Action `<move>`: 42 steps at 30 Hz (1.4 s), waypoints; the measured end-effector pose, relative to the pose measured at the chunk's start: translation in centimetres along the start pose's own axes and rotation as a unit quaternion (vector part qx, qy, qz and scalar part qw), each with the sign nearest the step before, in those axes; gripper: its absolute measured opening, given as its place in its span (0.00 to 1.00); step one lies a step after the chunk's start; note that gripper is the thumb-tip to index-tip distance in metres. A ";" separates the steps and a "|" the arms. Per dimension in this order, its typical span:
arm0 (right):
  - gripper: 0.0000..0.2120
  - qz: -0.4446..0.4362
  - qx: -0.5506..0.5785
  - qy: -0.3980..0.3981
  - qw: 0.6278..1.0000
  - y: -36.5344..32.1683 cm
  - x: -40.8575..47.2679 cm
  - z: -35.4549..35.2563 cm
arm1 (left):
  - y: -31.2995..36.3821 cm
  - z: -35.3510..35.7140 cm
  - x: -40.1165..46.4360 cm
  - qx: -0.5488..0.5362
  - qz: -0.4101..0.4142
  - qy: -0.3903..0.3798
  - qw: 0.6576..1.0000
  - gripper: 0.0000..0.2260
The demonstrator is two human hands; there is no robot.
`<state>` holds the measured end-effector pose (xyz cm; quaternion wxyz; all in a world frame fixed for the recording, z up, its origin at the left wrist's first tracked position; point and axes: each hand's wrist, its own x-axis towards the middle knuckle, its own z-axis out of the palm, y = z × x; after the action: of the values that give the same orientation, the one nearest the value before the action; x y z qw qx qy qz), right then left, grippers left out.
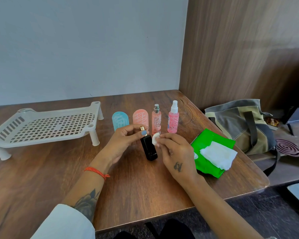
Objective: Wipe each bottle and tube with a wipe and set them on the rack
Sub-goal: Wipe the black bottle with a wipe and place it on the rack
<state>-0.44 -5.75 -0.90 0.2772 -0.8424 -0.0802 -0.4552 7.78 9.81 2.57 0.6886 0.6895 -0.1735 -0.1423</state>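
My left hand (123,140) grips a black bottle (148,149) with a gold cap near its top, tilted above the table. My right hand (176,152) pinches a small white wipe (156,138) against the bottle's upper side. Behind them stand a blue tube (119,120), a peach tube (140,117), a pink bottle with a silver sprayer (156,120) and a pink bottle with a white sprayer (173,119). The white perforated rack (47,126) sits at the left with nothing on it.
A green wipe pack (209,152) with a white wipe (218,155) pulled out lies right of my right hand, near the table's right edge. A grey-and-olive bag (240,125) and a dark coil (288,147) rest on the bench beyond. A wall closes the back.
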 end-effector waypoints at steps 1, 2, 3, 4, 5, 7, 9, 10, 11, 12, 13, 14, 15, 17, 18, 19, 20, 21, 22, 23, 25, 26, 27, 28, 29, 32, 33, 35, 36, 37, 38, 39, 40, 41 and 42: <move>0.07 -0.006 0.006 0.002 1.000 0.0 0.0 0.0 | 0.0 0.0 -0.1 0.000 0.001 -0.001 1.000 0.09; 0.07 -0.017 0.015 -0.006 1.000 -0.1 -0.1 -0.1 | 0.1 0.0 -0.1 0.000 0.002 -0.002 1.000 0.11; 0.06 -0.032 0.023 -0.022 0.999 -0.1 -0.2 -0.1 | 0.1 0.0 -0.2 -0.001 0.004 -0.003 1.000 0.12; 0.06 -0.050 0.028 -0.044 0.997 -0.3 -0.3 -0.1 | 0.1 0.0 -0.2 -0.001 0.005 -0.004 1.000 0.11; 0.06 -0.068 0.025 -0.069 0.995 -0.4 -0.4 0.0 | 0.0 -0.1 -0.2 0.000 0.004 -0.003 1.000 0.10; 0.06 -0.089 0.014 -0.103 0.991 -0.6 -0.4 0.0 | 0.0 -0.1 -0.1 0.002 -0.001 0.003 1.000 0.08; 0.05 -0.082 0.011 -0.109 0.991 -0.7 -0.3 0.0 | 0.0 -0.1 -0.1 0.005 -0.005 0.007 1.000 0.08; 0.05 -0.073 0.013 -0.107 0.992 -0.6 -0.3 0.0 | 0.0 -0.1 -0.1 0.007 -0.006 0.007 1.000 0.08; 0.05 -0.062 0.018 -0.103 0.993 -0.5 -0.3 0.0 | 0.1 -0.1 -0.1 0.006 -0.005 0.006 1.000 0.07; 0.05 -0.051 0.022 -0.097 0.994 -0.4 -0.3 0.0 | 0.1 0.0 -0.1 0.006 -0.005 0.006 1.000 0.07; 0.06 -0.039 0.023 -0.091 0.995 -0.3 -0.3 0.1 | 0.1 0.0 -0.1 0.004 -0.006 0.006 1.000 0.07; 0.07 -0.028 0.022 -0.086 0.996 -0.2 -0.3 0.1 | 0.1 0.0 -0.1 0.003 -0.007 0.009 1.000 0.07; 0.08 -0.017 0.017 -0.080 0.996 -0.1 -0.3 0.1 | 0.1 0.0 0.0 0.001 -0.009 0.011 1.000 0.06; 0.08 -0.002 0.004 -0.062 0.998 0.0 -0.2 0.0 | 0.1 0.1 0.0 -0.001 -0.013 0.017 1.000 0.06; 0.07 0.000 -0.003 -0.049 0.999 0.1 -0.2 -0.1 | 0.1 0.0 0.0 0.001 -0.015 0.019 1.000 0.06; 0.07 0.000 -0.006 -0.034 0.999 0.1 -0.1 -0.2 | 0.0 0.0 0.0 0.002 -0.015 0.020 1.000 0.07; 0.07 -0.001 -0.002 -0.023 1.000 0.1 -0.1 -0.3 | 0.0 0.0 0.0 0.002 -0.015 0.019 1.000 0.07; 0.07 -0.008 0.006 -0.019 1.000 0.0 -0.1 -0.3 | 0.0 0.0 0.0 0.002 -0.012 0.016 1.000 0.07; 0.07 -0.021 0.015 -0.024 0.999 -0.1 -0.1 -0.3 | 0.0 0.0 0.0 0.003 -0.009 0.013 1.000 0.07; 0.07 -0.039 0.022 -0.039 0.998 -0.2 -0.2 -0.3 | 0.0 0.0 0.0 0.004 -0.006 0.010 1.000 0.07; 0.06 -0.074 0.027 -0.077 0.994 -0.4 -0.2 -0.2 | 0.1 0.1 -0.1 -0.004 0.003 0.004 1.000 0.08; 0.06 -0.085 0.028 -0.092 0.992 -0.6 -0.2 -0.1 | 0.1 0.1 -0.1 -0.009 0.007 0.002 1.000 0.09; 0.06 -0.089 0.028 -0.103 0.990 -0.6 -0.2 -0.1 | 0.1 0.1 -0.1 -0.011 0.009 0.001 1.000 0.10; 0.05 -0.087 0.029 -0.111 0.990 -0.6 -0.2 -0.2 | 0.1 0.0 -0.1 -0.010 0.008 0.000 1.000 0.11; 0.05 -0.082 0.030 -0.116 0.989 -0.6 -0.2 -0.2 | 0.1 0.0 0.0 -0.009 0.007 -0.002 1.000 0.11; 0.03 -0.057 0.025 -0.128 0.990 -0.5 -0.3 -0.2 | -0.1 0.0 0.1 -0.010 0.002 0.000 1.000 0.09; 0.03 -0.049 0.016 -0.131 0.990 -0.5 -0.3 -0.2 | -0.1 -0.1 0.1 -0.009 0.001 0.002 1.000 0.08; 0.02 -0.038 -0.009 -0.123 0.992 -0.4 -0.3 -0.1 | -0.1 -0.1 0.1 -0.007 0.001 0.005 1.000 0.08; 0.02 -0.031 -0.018 -0.112 0.993 -0.4 -0.3 -0.1 | 0.0 -0.1 0.1 -0.008 0.002 0.005 1.000 0.08; 0.01 -0.022 -0.024 -0.096 0.995 -0.2 -0.2 -0.1 | 0.1 -0.1 0.1 -0.009 0.004 0.003 1.000 0.09; 0.01 -0.013 -0.028 -0.077 0.997 -0.1 -0.2 -0.1 | 0.1 -0.1 0.1 -0.010 0.006 0.000 1.000 0.10; 0.01 -0.005 -0.029 -0.056 0.998 -0.1 -0.1 -0.1 | 0.2 -0.1 0.0 -0.011 0.008 -0.006 1.000 0.10; 0.01 0.000 -0.026 -0.033 0.999 -0.1 0.0 -0.2 | 0.3 0.0 0.0 -0.012 0.010 -0.011 1.000 0.09; 0.01 0.005 -0.019 -0.010 1.000 -0.1 0.0 -0.3 | 0.3 0.0 0.0 -0.014 0.013 -0.020 1.000 0.09; 0.01 0.007 -0.012 0.009 1.000 -0.1 0.1 -0.4 | 0.3 0.0 -0.1 -0.017 0.016 -0.029 0.999 0.09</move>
<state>-0.70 -5.90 -0.62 0.2709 -0.8423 -0.0661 -0.4613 7.70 9.82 2.86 0.6972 0.6703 -0.2020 -0.1542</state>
